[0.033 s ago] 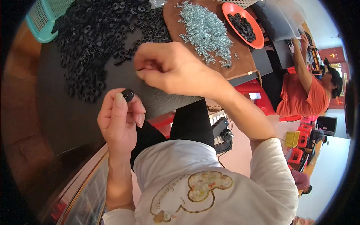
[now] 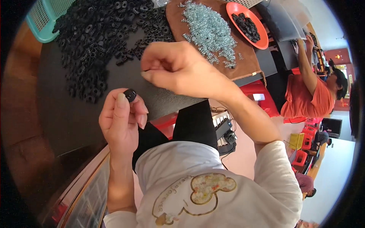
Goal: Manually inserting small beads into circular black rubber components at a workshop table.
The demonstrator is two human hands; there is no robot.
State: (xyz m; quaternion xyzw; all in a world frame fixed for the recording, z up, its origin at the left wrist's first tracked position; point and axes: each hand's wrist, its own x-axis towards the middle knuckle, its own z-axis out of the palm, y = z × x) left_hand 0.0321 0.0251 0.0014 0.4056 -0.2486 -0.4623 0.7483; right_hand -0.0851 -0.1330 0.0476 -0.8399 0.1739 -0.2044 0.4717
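My left hand (image 2: pixel 121 116) is raised at the near edge of the dark table, pinching a small rounded black plastic part (image 2: pixel 130 95) between thumb and fingers. Above and to the right, my right hand (image 2: pixel 165 67) has its fingertips pressed together over the table. A dark speck shows by its thumb tip, too small to name. Beyond my hands spreads a big heap of black plastic parts (image 2: pixel 89 49). A pile of small silvery coil springs (image 2: pixel 209 30) lies behind my right hand on a brown cloth (image 2: pixel 243 62).
An orange-red oval plate (image 2: pixel 262 41) holds small black pieces at the back right. A turquoise basket (image 2: pixel 45 36) stands at the back left. Near a translucent plastic bin (image 2: pixel 283 26), a co-worker in an orange shirt (image 2: pixel 310 98) sits at the right.
My right hand has shifted slightly to the right, a little away from the black parts. My left hand holds the small black part almost where it was.
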